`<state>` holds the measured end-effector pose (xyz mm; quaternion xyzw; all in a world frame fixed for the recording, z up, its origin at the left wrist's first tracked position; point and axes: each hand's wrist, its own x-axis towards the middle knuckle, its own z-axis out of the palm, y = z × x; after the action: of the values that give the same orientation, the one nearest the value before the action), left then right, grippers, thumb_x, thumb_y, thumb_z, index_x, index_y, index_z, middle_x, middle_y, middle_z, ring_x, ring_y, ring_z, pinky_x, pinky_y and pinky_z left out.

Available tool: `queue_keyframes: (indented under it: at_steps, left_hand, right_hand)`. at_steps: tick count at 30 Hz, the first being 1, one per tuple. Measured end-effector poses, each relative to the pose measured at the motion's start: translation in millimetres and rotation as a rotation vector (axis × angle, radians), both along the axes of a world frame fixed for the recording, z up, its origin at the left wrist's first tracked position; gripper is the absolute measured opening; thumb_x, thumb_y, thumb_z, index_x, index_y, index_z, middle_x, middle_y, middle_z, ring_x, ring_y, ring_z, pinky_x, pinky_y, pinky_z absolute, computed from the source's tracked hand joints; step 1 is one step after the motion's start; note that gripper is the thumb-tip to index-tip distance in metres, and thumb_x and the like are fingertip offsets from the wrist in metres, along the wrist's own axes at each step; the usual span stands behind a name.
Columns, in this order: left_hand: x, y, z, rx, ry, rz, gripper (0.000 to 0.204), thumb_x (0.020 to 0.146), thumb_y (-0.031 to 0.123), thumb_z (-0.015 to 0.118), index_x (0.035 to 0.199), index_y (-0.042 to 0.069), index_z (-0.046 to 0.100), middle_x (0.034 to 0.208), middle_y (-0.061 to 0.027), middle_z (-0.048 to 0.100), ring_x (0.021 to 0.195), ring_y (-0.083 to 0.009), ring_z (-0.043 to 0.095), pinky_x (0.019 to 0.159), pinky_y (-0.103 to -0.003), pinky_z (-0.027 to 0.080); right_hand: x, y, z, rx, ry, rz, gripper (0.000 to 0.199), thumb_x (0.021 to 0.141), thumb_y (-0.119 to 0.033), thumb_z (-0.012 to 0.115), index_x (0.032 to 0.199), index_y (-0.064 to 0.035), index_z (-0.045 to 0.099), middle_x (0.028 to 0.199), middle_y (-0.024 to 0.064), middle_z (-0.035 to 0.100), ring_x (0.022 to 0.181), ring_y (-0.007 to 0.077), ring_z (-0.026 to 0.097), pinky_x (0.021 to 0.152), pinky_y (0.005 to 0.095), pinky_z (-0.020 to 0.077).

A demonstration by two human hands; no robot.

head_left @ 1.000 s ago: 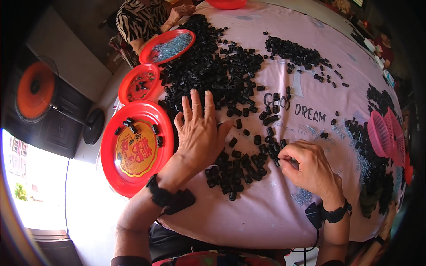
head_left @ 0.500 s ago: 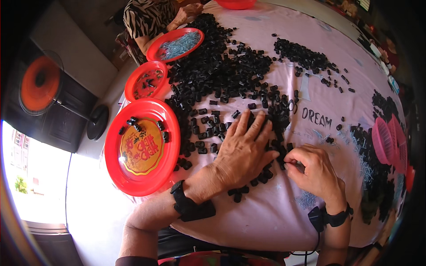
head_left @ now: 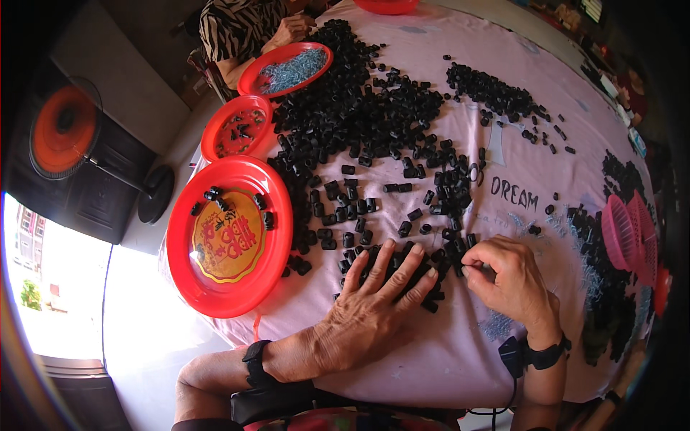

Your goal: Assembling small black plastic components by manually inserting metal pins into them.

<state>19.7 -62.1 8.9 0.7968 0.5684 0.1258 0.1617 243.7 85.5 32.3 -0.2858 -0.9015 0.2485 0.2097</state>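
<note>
My left hand (head_left: pixel 363 316) lies palm down with fingers spread, its fingertips on several small black cylindrical parts (head_left: pixel 405 228) near the front of the cloth-covered table. Some parts are hidden under the palm and fingers. To its right, my right hand (head_left: pixel 507 279) is curled, thumb pressed to the index finger, beside the black parts. What the curled fingers hold, if anything, cannot be made out. Behind both hands spreads a large heap of the same black parts (head_left: pixel 352 108). A red plate (head_left: pixel 279 194) with a few black pieces stands left of my left hand.
Two more red plates hold small pieces (head_left: pixel 244 129) and silvery screws (head_left: pixel 295 70). Further black parts (head_left: pixel 492 90) lie at the back right. Pink baskets (head_left: pixel 629 230) stand at the right edge. Another person's hand (head_left: pixel 296 29) shows at the back left; a fan (head_left: pixel 66 129) stands beyond.
My left hand has moved toward me and slightly left, drawing some black parts nearer the table's front. My right hand has stayed almost still.
</note>
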Motion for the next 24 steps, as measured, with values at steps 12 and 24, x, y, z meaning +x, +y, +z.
queue_keyframes:
  at_steps: [12, 24]
  left_hand:
    - [-3, 1, -19, 0.126, 0.033, -0.077, 0.075, 0.092, 0.034, 0.070, 0.161, 0.027, 0.041, 0.172, -0.0131, 0.025, 0.156, -0.0449, 0.025, 0.121, -0.062, 0.026]
    - [-13, 12, 5, 0.196, 0.076, 0.344, 0.077, 0.099, 0.033, 0.067, 0.165, 0.017, 0.030, 0.168, -0.0256, 0.025, 0.150, -0.0541, 0.029, 0.117, -0.066, 0.027]
  right_hand:
    - [-2, -1, -1, -0.065, 0.007, -0.019, 0.011, 0.079, 0.003, 0.073, 0.087, -0.0003, 0.066, 0.079, 0.0125, 0.069, 0.074, 0.0298, 0.070, 0.068, 0.0388, 0.0551]
    - [4, 2, -4, -0.041, 0.002, -0.027, 0.010, 0.079, 0.001, 0.073, 0.087, 0.0007, 0.066, 0.080, 0.0131, 0.071, 0.073, 0.0276, 0.071, 0.067, 0.0381, 0.0556]
